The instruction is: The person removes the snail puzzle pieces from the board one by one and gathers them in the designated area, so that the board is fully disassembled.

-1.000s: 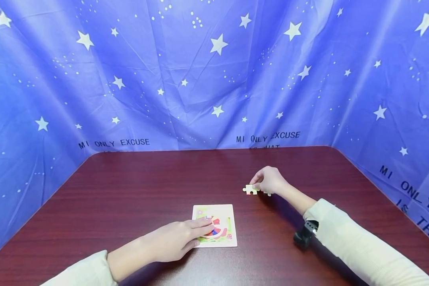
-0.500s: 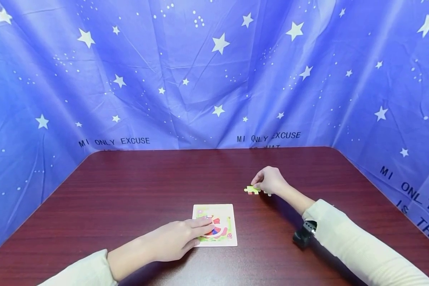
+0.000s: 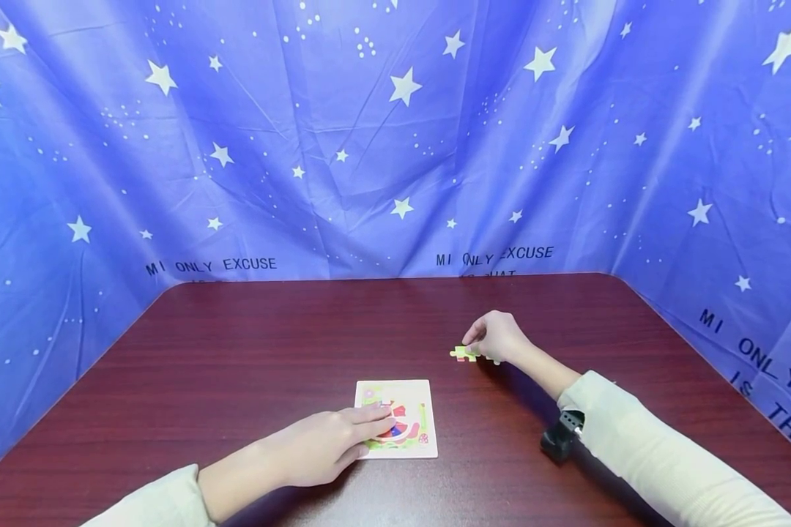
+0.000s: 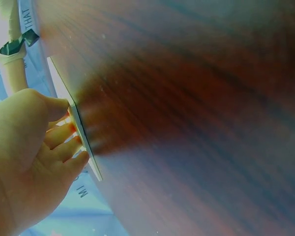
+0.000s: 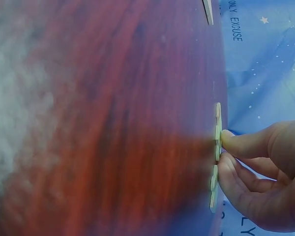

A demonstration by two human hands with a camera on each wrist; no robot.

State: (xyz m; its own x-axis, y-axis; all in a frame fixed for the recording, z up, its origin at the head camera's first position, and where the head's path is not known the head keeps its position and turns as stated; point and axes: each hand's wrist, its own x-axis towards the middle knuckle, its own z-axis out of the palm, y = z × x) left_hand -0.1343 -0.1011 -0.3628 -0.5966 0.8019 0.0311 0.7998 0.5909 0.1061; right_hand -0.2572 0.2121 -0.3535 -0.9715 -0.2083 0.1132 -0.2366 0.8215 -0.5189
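Note:
A square puzzle board point(image 3: 430, 419) with a coloured picture lies near the table's front middle. Flat on it rest the straight fingers of my left hand point(image 3: 316, 443), covering its left part; in the left wrist view the thumb touches the near edge of the board point(image 4: 60, 84). Farther back on the right, my right hand point(image 3: 497, 338) has its thumb and bent fingertips on a yellow-green puzzle piece point(image 3: 460, 354) with a red patch. Edge-on in the right wrist view, that puzzle piece point(image 5: 218, 123) lies beside a second piece point(image 5: 214, 189), mostly hidden by the hand in the head view.
The dark red wooden table point(image 3: 270, 344) spreads around both hands. A blue star-patterned curtain point(image 3: 343, 183) hangs behind the table and along its sides. A black wrist device point(image 3: 560, 438) sits under the right sleeve, low over the table.
The puzzle piece under the right hand shifts slightly right and turns from pale to yellow-green in the head view. Both hands stay nearly where they were.

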